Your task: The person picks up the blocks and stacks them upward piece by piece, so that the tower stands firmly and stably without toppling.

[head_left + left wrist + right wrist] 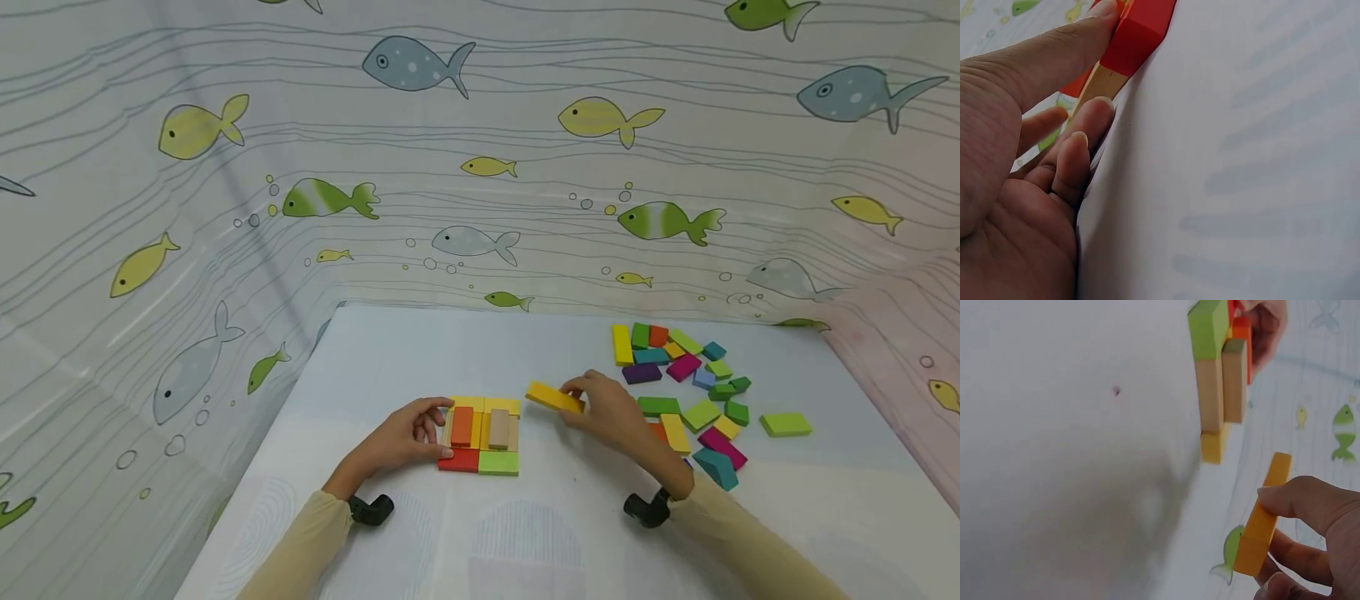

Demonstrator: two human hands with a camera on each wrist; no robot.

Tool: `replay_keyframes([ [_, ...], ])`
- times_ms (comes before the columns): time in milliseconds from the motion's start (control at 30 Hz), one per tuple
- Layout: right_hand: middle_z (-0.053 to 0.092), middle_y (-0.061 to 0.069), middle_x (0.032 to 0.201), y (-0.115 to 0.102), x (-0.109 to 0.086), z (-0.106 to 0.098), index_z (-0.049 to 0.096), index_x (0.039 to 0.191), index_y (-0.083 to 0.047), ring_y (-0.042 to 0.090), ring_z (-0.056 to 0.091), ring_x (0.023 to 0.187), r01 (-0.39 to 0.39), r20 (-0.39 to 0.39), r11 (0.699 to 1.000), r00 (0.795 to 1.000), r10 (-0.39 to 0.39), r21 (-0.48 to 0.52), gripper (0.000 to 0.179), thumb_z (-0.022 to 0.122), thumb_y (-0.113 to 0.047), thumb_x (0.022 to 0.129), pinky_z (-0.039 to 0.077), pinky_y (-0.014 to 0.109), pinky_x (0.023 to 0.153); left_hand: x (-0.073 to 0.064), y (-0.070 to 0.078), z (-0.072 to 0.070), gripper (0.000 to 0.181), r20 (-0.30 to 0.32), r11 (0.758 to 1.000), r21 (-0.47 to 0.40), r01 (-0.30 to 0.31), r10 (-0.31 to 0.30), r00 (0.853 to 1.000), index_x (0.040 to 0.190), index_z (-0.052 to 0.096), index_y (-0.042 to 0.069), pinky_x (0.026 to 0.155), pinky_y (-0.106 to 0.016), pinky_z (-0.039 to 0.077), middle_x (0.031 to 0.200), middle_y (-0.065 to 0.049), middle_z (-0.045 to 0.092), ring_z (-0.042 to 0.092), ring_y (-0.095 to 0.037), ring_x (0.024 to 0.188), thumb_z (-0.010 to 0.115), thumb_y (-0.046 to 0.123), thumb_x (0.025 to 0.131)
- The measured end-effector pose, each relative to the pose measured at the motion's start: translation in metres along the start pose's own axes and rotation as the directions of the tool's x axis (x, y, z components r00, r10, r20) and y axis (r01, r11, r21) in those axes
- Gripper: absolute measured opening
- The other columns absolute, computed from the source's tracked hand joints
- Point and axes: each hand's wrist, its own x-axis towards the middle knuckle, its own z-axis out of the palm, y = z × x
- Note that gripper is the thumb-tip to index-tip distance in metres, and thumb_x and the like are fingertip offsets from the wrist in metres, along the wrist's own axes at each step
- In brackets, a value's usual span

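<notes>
- Fingers of the right hand (609,410): drawn together in a pinch on a yellow block (550,395).
- Yellow block: oblong, smooth, plain-faced, crisp-edged; tilted, just right of the block assembly (477,428) and apart from it.
- Left hand (405,433): thumb and forefinger parted across the assembly's left side, holding its near and far ends; other fingers curled.
- Block assembly: yellow along the far edge; red block (460,461) and lime green block (498,463) along the near; orange block (462,427) and natural-wood block (498,428) lying on top.
- Loose blocks (701,414): mixed colours and shapes, well right of the assembly.
- Fish-print sheet (540,196): beyond the assembly.
- Right wrist view alone: the assembly's right side face-on, bare wood between green and yellow.
- Left wrist view alone: bare wood adjoining the red block's side.
</notes>
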Motion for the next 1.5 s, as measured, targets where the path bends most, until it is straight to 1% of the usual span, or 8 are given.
replay_keyframes([
  [167, 0.062, -0.001, 0.094, -0.039, 0.014, 0.021, 0.078, 0.108, -0.013, 0.016, 0.056, 0.079, 0.099, 0.039, 0.995, 0.994, -0.099, -0.005, 0.031, 0.089, -0.025, 0.082, 0.053, 0.03, 0.074, -0.001, 0.0, -0.001, 0.076, 0.007, 1.0, -0.003, -0.002, 0.002, 1.0, 0.148, 0.05, 0.019, 0.074, -0.026, 0.049, 0.116, -0.003, 0.057, 0.061, -0.02, 0.086, 0.088, 0.033, 0.084],
  [333, 0.062, -0.001, 0.097, -0.059, 0.024, 0.043, 0.077, 0.108, -0.012, 0.011, 0.052, 0.078, 0.184, 0.084, 0.983, 0.98, -0.182, -0.017, 0.031, 0.087, -0.029, 0.084, 0.05, 0.026, 0.07, 0.0, 0.001, -0.002, 0.072, 0.013, 1.0, 0.025, -0.009, 0.009, 1.0, 0.147, 0.053, 0.024, 0.073, -0.027, 0.05, 0.115, -0.002, 0.057, 0.061, -0.019, 0.085, 0.087, 0.036, 0.085],
  [500, 0.062, 0.0, 0.101, -0.068, 0.03, 0.053, 0.077, 0.111, -0.012, 0.011, 0.052, 0.079, 0.184, 0.102, 0.983, 0.978, -0.183, -0.002, 0.03, 0.085, -0.026, 0.086, 0.049, 0.027, 0.071, 0.001, 0.003, -0.002, 0.07, 0.012, 0.998, 0.054, -0.011, 0.01, 1.0, 0.147, 0.053, 0.024, 0.072, -0.027, 0.049, 0.114, -0.001, 0.058, 0.06, -0.017, 0.083, 0.085, 0.037, 0.087],
  [1033, 0.063, 0.003, 0.105, -0.075, 0.03, 0.053, 0.076, 0.117, -0.011, 0.013, 0.054, 0.081, 0.171, 0.104, 0.984, 0.979, -0.176, 0.058, 0.034, 0.083, -0.029, 0.089, 0.051, 0.03, 0.074, 0.002, 0.005, -0.001, 0.073, 0.015, 0.999, 0.033, 0.014, -0.015, 1.0, 0.151, 0.05, 0.014, 0.075, -0.027, 0.048, 0.117, -0.004, 0.057, 0.058, -0.02, 0.087, 0.084, 0.033, 0.088],
  [1167, 0.064, 0.004, 0.105, -0.069, 0.032, 0.051, 0.075, 0.12, -0.011, 0.017, 0.059, 0.086, 0.133, 0.083, 0.988, 0.987, -0.139, 0.076, 0.038, 0.079, -0.038, 0.092, 0.052, 0.033, 0.075, 0.003, 0.005, -0.002, 0.074, 0.022, 0.999, 0.043, 0.031, -0.032, 0.999, 0.15, 0.05, 0.019, 0.075, -0.027, 0.049, 0.116, -0.002, 0.057, 0.059, -0.019, 0.087, 0.085, 0.035, 0.087],
  [1267, 0.066, 0.005, 0.105, -0.055, 0.038, 0.047, 0.074, 0.12, -0.012, 0.021, 0.062, 0.089, 0.087, 0.032, 0.993, 0.995, -0.09, 0.079, 0.036, 0.075, -0.039, 0.095, 0.053, 0.036, 0.075, 0.004, 0.004, -0.002, 0.074, 0.025, 0.999, 0.036, 0.041, -0.042, 0.999, 0.149, 0.051, 0.021, 0.074, -0.027, 0.049, 0.117, -0.002, 0.057, 0.06, -0.019, 0.086, 0.086, 0.036, 0.086],
  [1400, 0.067, 0.01, 0.105, -0.02, 0.053, 0.033, 0.073, 0.121, -0.008, 0.025, 0.063, 0.09, -0.007, -0.047, 0.997, 0.999, 0.011, 0.077, 0.03, 0.072, -0.028, 0.098, 0.054, 0.04, 0.076, 0.002, 0.005, -0.002, 0.075, 0.026, 0.999, 0.026, 0.025, -0.025, 0.999, 0.149, 0.05, 0.017, 0.072, -0.026, 0.049, 0.117, -0.005, 0.057, 0.059, -0.019, 0.085, 0.086, 0.033, 0.085],
  [1500, 0.066, 0.015, 0.107, 0.017, 0.064, 0.021, 0.071, 0.124, -0.004, 0.03, 0.062, 0.092, -0.122, -0.092, 0.989, 0.987, 0.13, 0.085, 0.031, 0.068, -0.023, 0.099, 0.054, 0.044, 0.077, 0.001, 0.006, -0.001, 0.075, 0.025, 1.0, 0.022, 0.019, -0.02, 0.999, 0.149, 0.05, 0.016, 0.072, -0.026, 0.049, 0.117, -0.006, 0.057, 0.059, -0.019, 0.085, 0.086, 0.033, 0.086],
])
